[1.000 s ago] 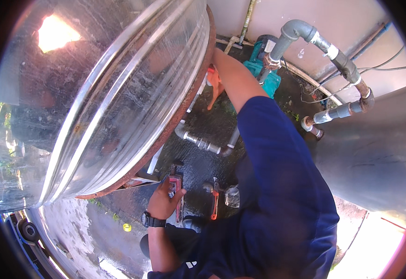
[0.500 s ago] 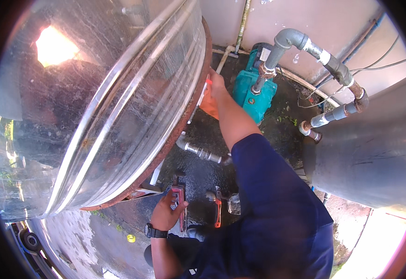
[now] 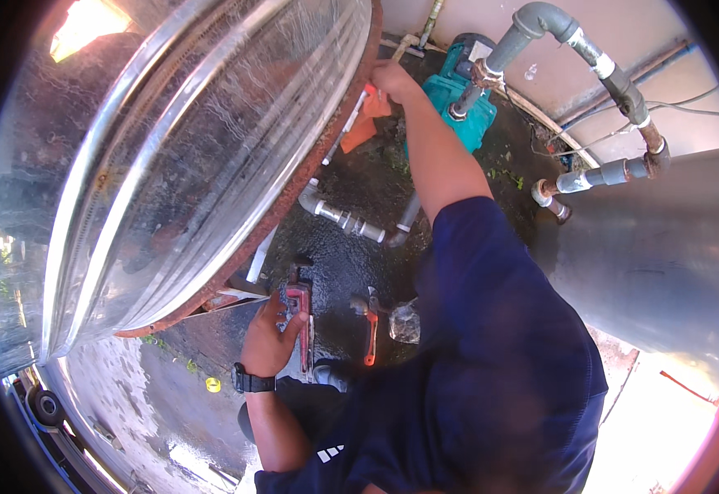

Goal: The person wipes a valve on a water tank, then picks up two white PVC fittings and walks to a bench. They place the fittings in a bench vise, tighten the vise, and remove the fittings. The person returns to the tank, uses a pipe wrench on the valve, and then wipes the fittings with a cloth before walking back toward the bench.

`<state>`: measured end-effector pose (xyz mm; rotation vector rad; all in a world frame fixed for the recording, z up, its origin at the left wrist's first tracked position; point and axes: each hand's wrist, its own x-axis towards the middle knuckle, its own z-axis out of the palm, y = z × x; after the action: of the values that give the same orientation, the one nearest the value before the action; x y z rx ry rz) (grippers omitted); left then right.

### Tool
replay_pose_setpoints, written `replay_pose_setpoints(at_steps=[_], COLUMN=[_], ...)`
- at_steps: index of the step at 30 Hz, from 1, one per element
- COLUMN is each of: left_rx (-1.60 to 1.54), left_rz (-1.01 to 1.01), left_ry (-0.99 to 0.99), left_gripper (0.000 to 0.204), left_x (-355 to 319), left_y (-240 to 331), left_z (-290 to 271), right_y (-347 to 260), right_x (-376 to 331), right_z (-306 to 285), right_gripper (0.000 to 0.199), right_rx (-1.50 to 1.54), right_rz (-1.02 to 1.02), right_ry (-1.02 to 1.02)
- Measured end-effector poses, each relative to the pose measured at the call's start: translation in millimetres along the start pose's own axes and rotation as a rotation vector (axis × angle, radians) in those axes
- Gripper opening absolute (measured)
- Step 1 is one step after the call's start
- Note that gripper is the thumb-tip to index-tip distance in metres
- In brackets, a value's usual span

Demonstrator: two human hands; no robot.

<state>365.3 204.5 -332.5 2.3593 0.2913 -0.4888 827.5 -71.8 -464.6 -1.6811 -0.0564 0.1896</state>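
Observation:
My left hand (image 3: 270,339), a black watch on its wrist, is closed around a red pipe wrench (image 3: 300,306) that stands low by the wet ground, beneath the rusty rim of a large steel tank (image 3: 170,165). My right arm in a dark blue sleeve stretches far forward. My right hand (image 3: 388,79) is closed on the top of an orange tool (image 3: 364,125) that rests against the tank's rim, just left of a teal pump (image 3: 461,97).
A metal pipe with fittings (image 3: 341,216) runs from the tank's base. Grey pipes (image 3: 540,25) rise from the pump and bend toward a second steel tank (image 3: 656,255) on the right. An orange-handled tool (image 3: 370,331), a clear bag (image 3: 404,323) and a yellow ring (image 3: 213,384) lie on wet ground.
My right hand has stayed at the orange tool by the tank rim while the view tilted down, bringing the pump closer to centre. My left hand has kept its hold on the red wrench.

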Motion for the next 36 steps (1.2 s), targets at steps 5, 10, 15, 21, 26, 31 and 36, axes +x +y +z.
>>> replay_pose_setpoints(at_steps=[5,10,15,21,26,31,36], left_rx=[0.024,0.036,0.063,0.055,0.089,0.118,0.125], left_rz=[0.023,0.008,0.04,0.065,0.062,0.066,0.1], left_ry=[0.003,-0.008,-0.011,-0.009,0.028,0.064,0.133], left_gripper=[0.077,0.078,0.078,0.076,0.073,0.071,0.07], left_x=[-0.2,1.0,3.1,10.3,10.9,6.5,-1.9], left_y=[6.6,13.8,20.8,21.0,15.1,19.3,26.5], left_z=[-2.2,1.5,5.7,9.2,11.0,9.5,5.8], right_y=[-1.2,3.0,-46.7,-148.1,-179.5,-156.8,-94.5], right_x=[-1.2,-3.2,-26.7,-121.1,-203.0,-222.7,-264.2], right_z=[0.3,-6.2,-43.9,-31.6,-2.6,33.6,92.5], right_gripper=[0.036,0.042,0.036,0.033,0.032,0.032,0.048], right_rx=[-0.364,-0.498,-1.304,-0.709,0.261,0.61,-0.051], right_rz=[-0.009,0.307,0.129,0.203,0.367,0.704,0.183], right_ry=[-0.021,0.099,-0.237,-0.475,-0.837,-0.722,-0.475])
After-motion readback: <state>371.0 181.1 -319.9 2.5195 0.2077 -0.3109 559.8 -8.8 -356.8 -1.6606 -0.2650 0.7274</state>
